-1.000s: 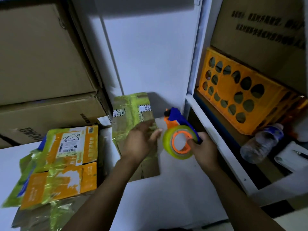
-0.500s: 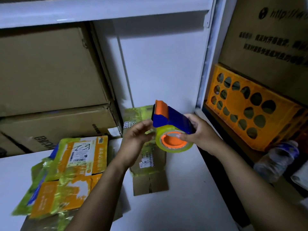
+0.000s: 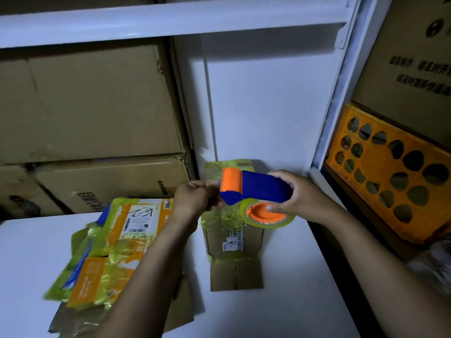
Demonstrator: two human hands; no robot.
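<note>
The right hand (image 3: pixel 300 193) wraps the tape dispenser (image 3: pixel 258 189), thumb on its hub; the left hand (image 3: pixel 195 198) pinches its orange nose. Light, rigid plastic, I'd judge; grip the blue body.

A white tabletop (image 3: pixel 305 289) carries a flattened, yellow-taped carton (image 3: pixel 235 254) at its middle. A heap of flattened taped cartons (image 3: pixel 109 254) lies left.
</note>
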